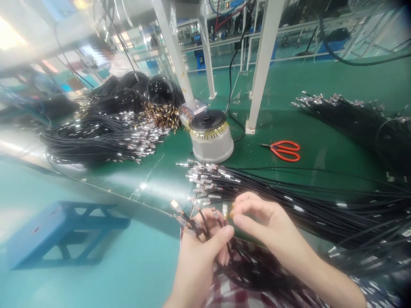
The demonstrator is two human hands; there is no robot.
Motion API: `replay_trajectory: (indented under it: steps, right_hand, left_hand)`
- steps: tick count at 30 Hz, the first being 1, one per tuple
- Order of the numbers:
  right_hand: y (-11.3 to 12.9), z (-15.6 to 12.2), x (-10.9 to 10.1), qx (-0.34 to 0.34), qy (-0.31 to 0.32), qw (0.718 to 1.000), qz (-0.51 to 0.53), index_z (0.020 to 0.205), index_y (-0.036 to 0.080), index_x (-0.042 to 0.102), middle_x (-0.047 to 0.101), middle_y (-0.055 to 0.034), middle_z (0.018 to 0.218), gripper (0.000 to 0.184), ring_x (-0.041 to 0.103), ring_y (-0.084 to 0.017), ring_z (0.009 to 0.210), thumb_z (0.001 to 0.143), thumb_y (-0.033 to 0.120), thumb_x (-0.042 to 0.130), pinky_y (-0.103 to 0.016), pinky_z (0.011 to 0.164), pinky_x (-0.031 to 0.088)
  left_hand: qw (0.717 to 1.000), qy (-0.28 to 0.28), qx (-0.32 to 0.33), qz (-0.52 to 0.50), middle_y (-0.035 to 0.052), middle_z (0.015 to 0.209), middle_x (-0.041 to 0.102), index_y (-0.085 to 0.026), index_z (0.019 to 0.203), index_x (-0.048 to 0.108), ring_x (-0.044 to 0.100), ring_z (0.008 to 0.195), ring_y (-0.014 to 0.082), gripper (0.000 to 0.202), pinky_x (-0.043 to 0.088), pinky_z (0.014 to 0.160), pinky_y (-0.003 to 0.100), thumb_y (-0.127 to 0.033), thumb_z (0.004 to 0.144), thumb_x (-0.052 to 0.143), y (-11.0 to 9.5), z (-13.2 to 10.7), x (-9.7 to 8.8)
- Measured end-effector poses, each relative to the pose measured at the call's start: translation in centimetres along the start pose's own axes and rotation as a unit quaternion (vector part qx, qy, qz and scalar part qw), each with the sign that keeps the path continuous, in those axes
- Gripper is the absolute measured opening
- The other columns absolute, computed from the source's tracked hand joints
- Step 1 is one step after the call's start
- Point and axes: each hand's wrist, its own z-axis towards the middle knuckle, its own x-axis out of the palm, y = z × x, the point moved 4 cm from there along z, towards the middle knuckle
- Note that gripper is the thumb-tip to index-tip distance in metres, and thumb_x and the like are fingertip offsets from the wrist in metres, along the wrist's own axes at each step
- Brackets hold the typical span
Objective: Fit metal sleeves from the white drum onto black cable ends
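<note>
Several black cables (205, 224) with metal connector ends are gripped in my left hand (205, 248), low in the middle of the view. Their connectors fan out above the fingers, and the lengths hang down over a checkered cloth. Just to the right, my right hand (263, 218) has its thumb and fingertips drawn together beside one upright connector (225, 210). A small yellowish bit shows at those fingertips, too small to make out. Beyond both hands lies a large bundle of black cables (272, 186), its silver connectors pointing left.
A round white dispenser (212, 147) with a black top and a ring of yellow-ended pieces stands on the green table (244, 156). Red-handled scissors (285, 150) lie right of it. More cable piles (96, 137) sit left and right (346, 115). A blue stool (64, 233) stands lower left.
</note>
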Motion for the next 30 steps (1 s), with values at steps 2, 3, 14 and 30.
replay_trajectory:
  steps: [2, 3, 14, 30]
  right_hand:
    - [-0.1, 0.0, 0.1, -0.002, -0.003, 1.0, 0.004, 0.072, 0.021, 0.068, 0.058, -0.0014, 0.088, 0.014, 0.056, -0.019, 0.086, 0.083, 0.029, 0.069, -0.033, 0.085, 0.04]
    - [-0.1, 0.0, 0.2, -0.002, -0.004, 1.0, 0.005, 0.071, 0.021, 0.068, 0.058, -0.0012, 0.087, 0.014, 0.056, -0.018, 0.085, 0.083, 0.029, 0.069, -0.033, 0.084, 0.04]
    - [0.5, 0.5, 1.4, 0.038, 0.047, 0.993, 0.098, 0.06, 0.018, 0.058, 0.054, 0.0013, 0.064, 0.026, 0.054, -0.017, 0.067, 0.083, 0.028, 0.066, -0.033, 0.074, 0.042]
    - [0.4, 0.9, 0.5, 0.015, 0.032, 0.999, 0.014, 0.065, 0.021, 0.071, 0.061, -0.0034, 0.095, 0.01, 0.057, -0.022, 0.098, 0.074, 0.024, 0.073, -0.039, 0.096, 0.036]
  left_hand:
    - [1.0, 0.002, -0.015, -0.01, -0.0091, 0.045, 0.048, -0.015, 0.077, 0.059, 0.04, 0.033, 0.0031, 0.024, 0.036, 0.038, 0.015, -0.022, 0.069, 0.08, 0.1, 0.0, -0.1]
    - [1.0, 0.003, -0.022, -0.017, -0.0088, 0.044, 0.049, -0.015, 0.076, 0.059, 0.04, 0.033, 0.0034, 0.024, 0.036, 0.038, 0.016, -0.022, 0.069, 0.08, 0.1, 0.0, -0.1]
    - [0.998, 0.024, -0.026, -0.054, 0.0007, 0.06, 0.065, -0.012, 0.076, 0.065, 0.047, 0.038, 0.0026, 0.009, 0.037, 0.043, 0.014, -0.019, 0.08, 0.07, 0.9, -0.3, 0.3]
    - [0.999, 0.041, -0.03, -0.018, 0.0002, 0.057, 0.065, -0.013, 0.071, 0.06, 0.045, 0.035, 0.0024, 0.021, 0.031, 0.042, 0.016, -0.022, 0.07, 0.079, 0.7, 0.0, -0.2]
